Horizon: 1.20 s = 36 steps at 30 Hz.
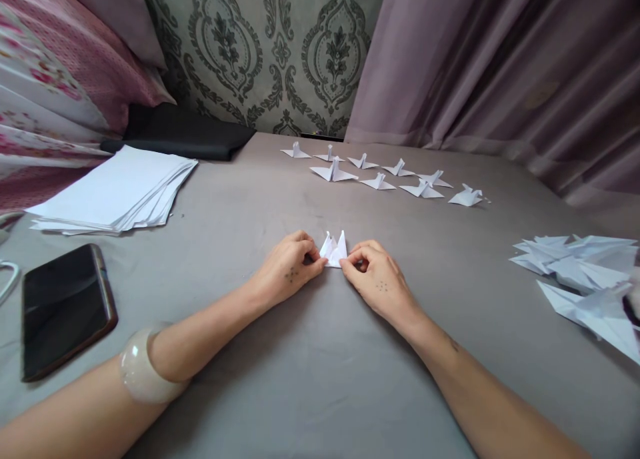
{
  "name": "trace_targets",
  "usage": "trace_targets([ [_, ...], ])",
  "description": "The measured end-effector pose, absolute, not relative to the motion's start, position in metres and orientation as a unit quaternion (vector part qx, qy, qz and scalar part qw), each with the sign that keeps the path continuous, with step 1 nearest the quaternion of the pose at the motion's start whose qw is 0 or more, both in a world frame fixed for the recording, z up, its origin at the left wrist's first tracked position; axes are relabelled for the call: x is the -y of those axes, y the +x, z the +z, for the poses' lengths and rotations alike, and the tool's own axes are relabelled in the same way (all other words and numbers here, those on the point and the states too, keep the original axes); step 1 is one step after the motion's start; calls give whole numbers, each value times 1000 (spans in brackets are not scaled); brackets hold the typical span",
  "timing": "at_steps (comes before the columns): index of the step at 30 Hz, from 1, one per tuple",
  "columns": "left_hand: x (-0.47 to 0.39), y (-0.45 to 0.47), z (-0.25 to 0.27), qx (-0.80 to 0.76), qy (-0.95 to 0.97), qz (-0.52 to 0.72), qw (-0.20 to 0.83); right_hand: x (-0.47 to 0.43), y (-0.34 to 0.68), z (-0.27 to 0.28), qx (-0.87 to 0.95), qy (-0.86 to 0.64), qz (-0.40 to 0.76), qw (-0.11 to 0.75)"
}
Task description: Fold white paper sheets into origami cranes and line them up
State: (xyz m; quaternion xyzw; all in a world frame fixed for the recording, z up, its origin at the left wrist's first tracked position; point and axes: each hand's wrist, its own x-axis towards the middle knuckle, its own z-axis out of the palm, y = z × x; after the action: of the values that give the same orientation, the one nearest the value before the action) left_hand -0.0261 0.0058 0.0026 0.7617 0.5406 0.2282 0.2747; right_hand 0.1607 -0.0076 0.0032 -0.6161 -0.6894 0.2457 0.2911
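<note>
A small white folded paper crane stands between my hands at the middle of the grey cloth surface, two points sticking upward. My left hand pinches its left side between thumb and fingers. On the opposite side, my right hand pinches the right edge the same way. The lower corners of the paper are hidden behind my fingertips. Beyond it, several finished-looking paper cranes with spread wings stand in loose rows.
A stack of white paper lies at the left, with a black folded cloth behind it. Nearer is a dark phone beside a white cable. More folded paper pieces are heaped at the far right. Purple curtains hang behind.
</note>
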Motion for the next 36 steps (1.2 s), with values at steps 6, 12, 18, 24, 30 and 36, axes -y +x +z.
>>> trace_targets([
  [6,-1,-27,3,-437,859,215,157,11,161,3,726,-594,206,279],
  [12,7,-27,3,-358,923,116,79,25,157,8,853,-491,54,170],
  [18,19,-30,10,-385,917,88,59,31,164,13,876,-473,-31,89],
  [24,19,-35,11,-395,902,139,104,34,178,11,874,-471,-16,117],
  [30,5,-37,9,-499,783,275,250,27,182,0,808,-507,99,285],
  [36,-2,-33,10,-547,648,332,412,25,179,-3,774,-503,152,355],
])
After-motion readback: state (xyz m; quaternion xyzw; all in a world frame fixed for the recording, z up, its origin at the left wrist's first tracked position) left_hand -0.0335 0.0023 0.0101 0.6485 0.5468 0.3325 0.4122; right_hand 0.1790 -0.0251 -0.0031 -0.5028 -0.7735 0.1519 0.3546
